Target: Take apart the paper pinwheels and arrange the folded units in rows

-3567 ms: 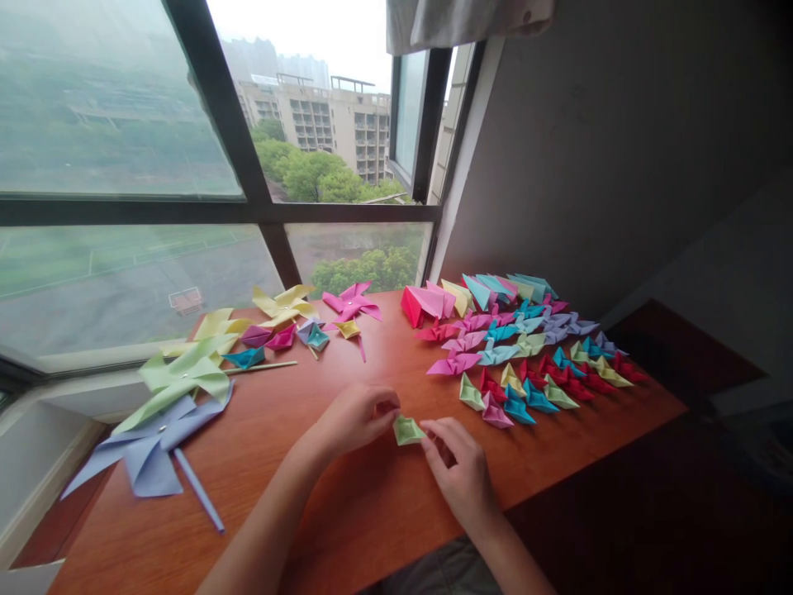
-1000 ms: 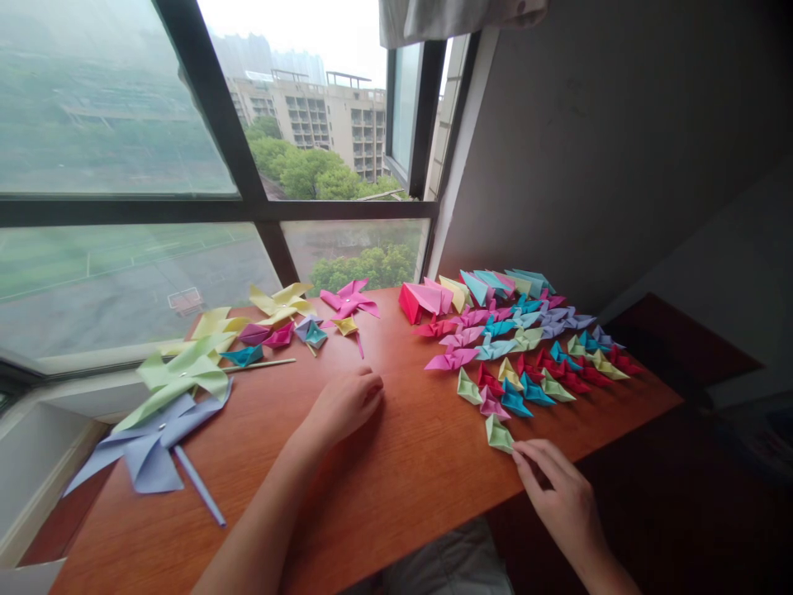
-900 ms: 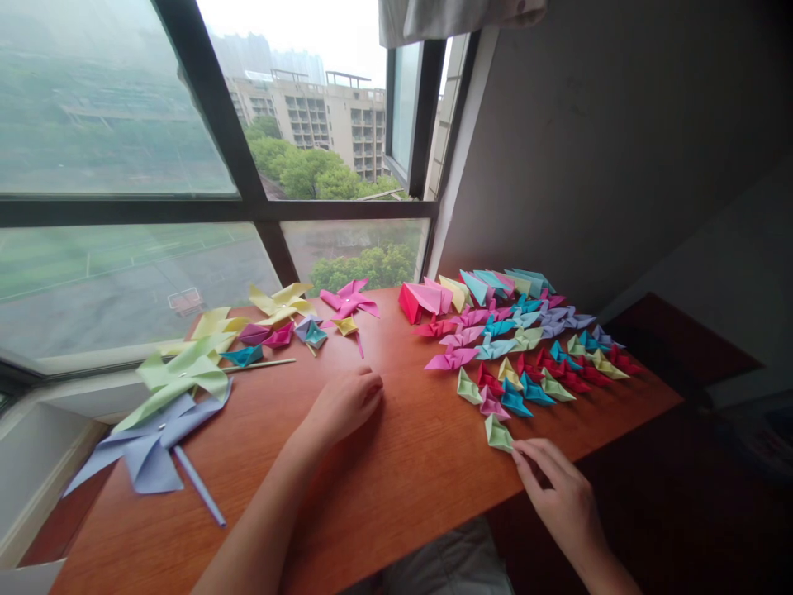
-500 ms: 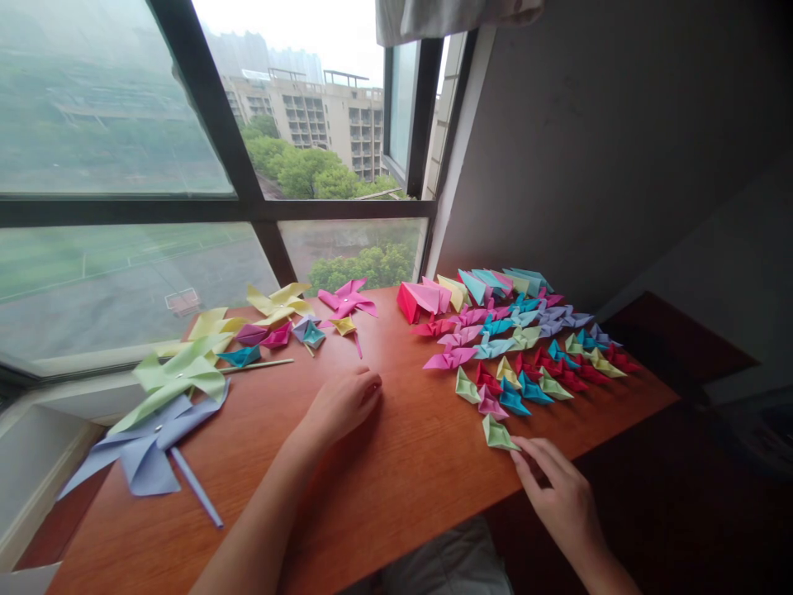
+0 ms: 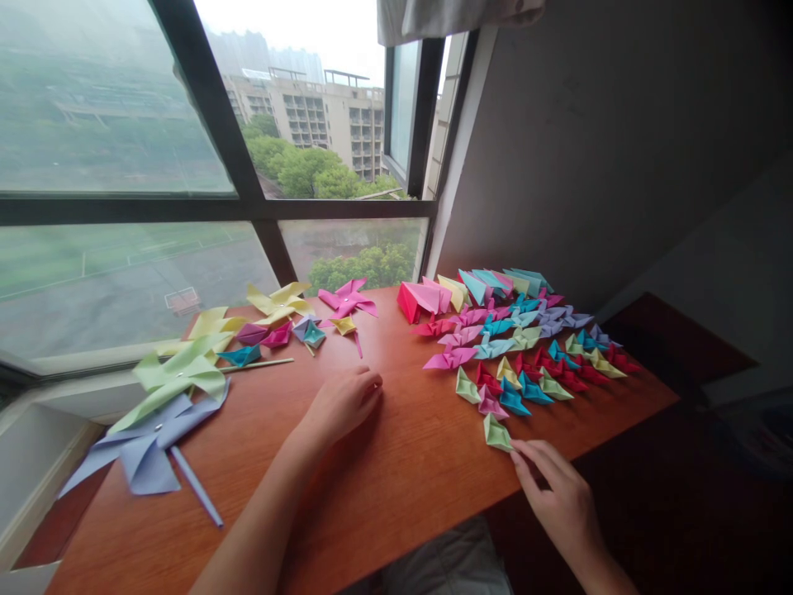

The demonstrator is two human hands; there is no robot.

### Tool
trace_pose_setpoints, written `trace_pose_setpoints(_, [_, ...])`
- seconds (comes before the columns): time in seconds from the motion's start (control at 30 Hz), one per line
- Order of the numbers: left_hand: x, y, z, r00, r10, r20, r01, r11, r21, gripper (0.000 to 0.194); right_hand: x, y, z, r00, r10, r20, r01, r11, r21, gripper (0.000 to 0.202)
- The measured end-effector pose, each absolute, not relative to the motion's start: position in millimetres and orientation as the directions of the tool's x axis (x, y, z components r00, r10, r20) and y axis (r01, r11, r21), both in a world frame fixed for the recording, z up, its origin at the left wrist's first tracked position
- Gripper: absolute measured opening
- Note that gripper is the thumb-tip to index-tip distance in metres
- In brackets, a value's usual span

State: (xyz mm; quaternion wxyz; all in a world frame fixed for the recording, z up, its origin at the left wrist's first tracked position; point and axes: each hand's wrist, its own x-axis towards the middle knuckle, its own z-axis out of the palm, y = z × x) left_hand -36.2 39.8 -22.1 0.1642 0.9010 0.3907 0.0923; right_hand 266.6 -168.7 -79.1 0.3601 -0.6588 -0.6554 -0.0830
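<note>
Thumb and fingertips of my right hand (image 5: 554, 492) pinch the near corner of a light green paper boat (image 5: 496, 432) at the front of the boat group. That boat rests on the wooden table (image 5: 396, 463). Just behind it are a pink paper boat (image 5: 491, 403) and a blue paper boat (image 5: 514, 398). My left hand (image 5: 347, 405) lies on the table's middle with its fingers curled in, and nothing shows in it. The nearest thing to it is the stick of a pink pinwheel (image 5: 347, 299).
Rows of folded paper cranes (image 5: 458, 336) and paper planes (image 5: 427, 297) stand behind the boats. At left lie several pinwheels, a purple one (image 5: 149, 438) in front, with small boats (image 5: 241, 356) among them. A window (image 5: 117, 281) borders the back.
The light green boat has turned slightly in my right hand's fingers, its near corner drawn a little leftward. My left hand stays where it was.
</note>
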Motion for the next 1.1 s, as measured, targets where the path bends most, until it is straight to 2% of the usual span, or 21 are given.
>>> trace_pose_setpoints(1.1, [-36.0,39.6,-21.9,0.681,0.731,0.036,0.674,-0.645,0.361,0.021,262.6,-169.9,-73.6,0.097,0.795,0.599,0.920,0.157,-0.358,0.012])
